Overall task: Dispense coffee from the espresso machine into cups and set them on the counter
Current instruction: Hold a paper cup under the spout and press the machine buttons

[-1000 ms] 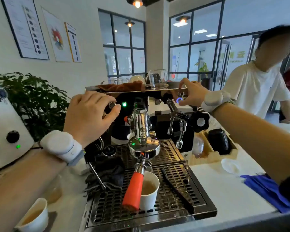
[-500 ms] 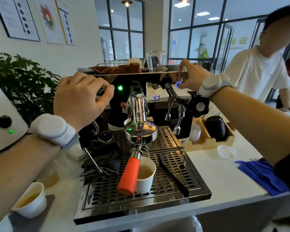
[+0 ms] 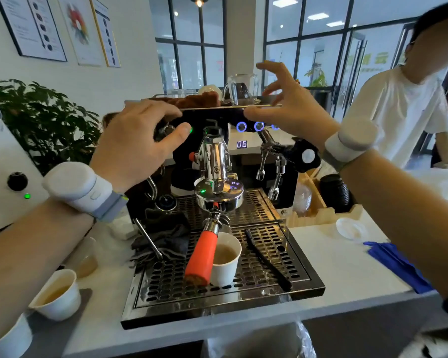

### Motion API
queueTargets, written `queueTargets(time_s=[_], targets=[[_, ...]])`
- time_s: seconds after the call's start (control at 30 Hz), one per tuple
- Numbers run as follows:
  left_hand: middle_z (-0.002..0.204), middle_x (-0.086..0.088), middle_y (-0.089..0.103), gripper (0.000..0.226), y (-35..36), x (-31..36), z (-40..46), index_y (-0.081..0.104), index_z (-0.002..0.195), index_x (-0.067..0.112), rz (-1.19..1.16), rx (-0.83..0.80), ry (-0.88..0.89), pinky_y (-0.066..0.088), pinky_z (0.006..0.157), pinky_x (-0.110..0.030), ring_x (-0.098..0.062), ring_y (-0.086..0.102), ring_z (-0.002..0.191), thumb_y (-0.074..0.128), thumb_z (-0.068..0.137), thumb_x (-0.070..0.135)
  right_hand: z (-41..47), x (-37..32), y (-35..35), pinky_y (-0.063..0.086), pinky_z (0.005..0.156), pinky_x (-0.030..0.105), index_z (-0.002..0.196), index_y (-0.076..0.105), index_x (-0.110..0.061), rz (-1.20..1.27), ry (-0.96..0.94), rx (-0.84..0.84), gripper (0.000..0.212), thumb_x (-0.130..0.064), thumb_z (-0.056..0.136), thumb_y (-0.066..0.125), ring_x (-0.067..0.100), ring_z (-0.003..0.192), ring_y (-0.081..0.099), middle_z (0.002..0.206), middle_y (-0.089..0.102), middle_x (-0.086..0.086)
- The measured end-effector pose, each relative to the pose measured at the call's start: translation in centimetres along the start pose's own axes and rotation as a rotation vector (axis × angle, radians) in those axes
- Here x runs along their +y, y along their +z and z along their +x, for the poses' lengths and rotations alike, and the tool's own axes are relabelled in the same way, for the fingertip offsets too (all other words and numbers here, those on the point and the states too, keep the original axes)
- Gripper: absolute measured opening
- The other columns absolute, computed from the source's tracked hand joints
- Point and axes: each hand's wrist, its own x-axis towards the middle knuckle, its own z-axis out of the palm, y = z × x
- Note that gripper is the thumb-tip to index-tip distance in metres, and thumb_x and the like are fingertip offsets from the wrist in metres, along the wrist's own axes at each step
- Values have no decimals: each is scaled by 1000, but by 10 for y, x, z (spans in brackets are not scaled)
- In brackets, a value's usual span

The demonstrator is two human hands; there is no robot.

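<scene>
The espresso machine (image 3: 212,161) stands in the middle, its display reading 06. A white paper cup (image 3: 225,259) with light brown coffee sits on the drip tray (image 3: 290,277) under the orange-handled portafilter (image 3: 201,257). My left hand (image 3: 140,143) rests on a metal knob at the machine's upper left, thumb and fingers around it. My right hand (image 3: 287,104) hovers with fingers spread just above the lit blue buttons (image 3: 250,126), touching nothing. A second white cup (image 3: 57,295) with coffee stands on the counter at the lower left.
A black brush (image 3: 267,262) and a dark cloth (image 3: 166,239) lie on the drip tray. A white grinder (image 3: 3,177) stands left, a wooden box (image 3: 321,210) with black lids right. A blue cloth (image 3: 396,264) and a small white lid (image 3: 351,228) lie on the counter. A person in white stands far right.
My right hand has lifted off the blue button and opened its fingers. The left hand stays on the knob. The camera has tipped down slightly.
</scene>
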Motion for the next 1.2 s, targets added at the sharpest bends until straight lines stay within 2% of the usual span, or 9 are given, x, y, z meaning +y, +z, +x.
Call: queueTargets(time_s=[0.13, 0.33, 0.43, 0.57, 0.8, 0.87, 0.93, 1.03, 1.2], targets=[[124, 12, 49, 38, 4, 14, -12, 54, 126, 24, -242, -29, -7, 28, 91, -2, 3, 42, 111, 58, 92, 39, -24, -18, 10, 31, 76, 7, 143, 25, -37, 75, -53, -43, 81, -45, 77, 73, 9, 110, 47, 131, 47, -1], [144, 20, 37, 57, 18, 19, -38, 37, 140, 36, -515, -136, -74, 33, 108, -28, 3, 33, 135, 57, 88, 49, -60, -20, 31, 29, 94, 14, 144, 22, -44, 223, -59, -122, 96, -51, 66, 79, -8, 118, 39, 134, 36, -22], [148, 20, 32, 65, 25, 12, -52, 29, 144, 40, -531, -199, -105, 31, 107, -23, 7, 29, 136, 60, 88, 49, -77, -9, 47, 22, 101, 20, 144, 12, -49, 272, -24, -200, 105, -55, 64, 79, 2, 134, 25, 147, 24, -21], [151, 16, 30, 68, 36, 6, -77, 26, 146, 35, -583, -249, -210, 30, 105, -15, 6, 29, 136, 59, 88, 44, -102, 8, 68, 22, 91, 1, 142, 5, -57, 379, 63, -229, 114, -56, 58, 82, -5, 133, 18, 140, 16, -39], [148, 17, 30, 63, 66, -11, -130, 25, 147, 30, -640, -352, -377, 32, 103, -9, 15, 32, 128, 51, 91, 42, -155, 45, 100, 25, 97, 21, 139, 0, -60, 456, 276, -335, 122, -58, 49, 83, 7, 134, 21, 152, 11, -18], [146, 15, 32, 64, 78, -16, -144, 27, 145, 32, -700, -368, -444, 33, 109, -20, 8, 34, 131, 56, 89, 42, -168, 53, 111, 25, 101, 28, 140, 0, -58, 456, 348, -374, 124, -55, 49, 83, 7, 133, 21, 154, 11, -14], [147, 14, 34, 71, 87, -18, -156, 27, 141, 38, -777, -401, -512, 31, 110, -30, 0, 34, 134, 65, 82, 50, -180, 58, 121, 24, 104, 32, 142, -1, -55, 439, 403, -416, 125, -54, 49, 83, 6, 131, 20, 155, 11, -13], [147, 16, 31, 89, 98, -21, -170, 24, 134, 50, -840, -509, -553, 29, 108, -24, 1, 30, 134, 73, 62, 67, -193, 64, 136, 22, 105, 31, 145, 0, -49, 424, 460, -501, 125, -52, 51, 83, 6, 133, 18, 157, 9, -11], [148, 17, 24, 110, 117, -22, -185, 11, 147, 40, -739, -669, -567, 27, 113, -36, -2, 25, 137, 80, 61, 44, -204, 64, 155, 27, 111, 36, 149, 3, -38, 455, 506, -572, 125, -48, 54, 84, 14, 137, 26, 155, 19, -7]])
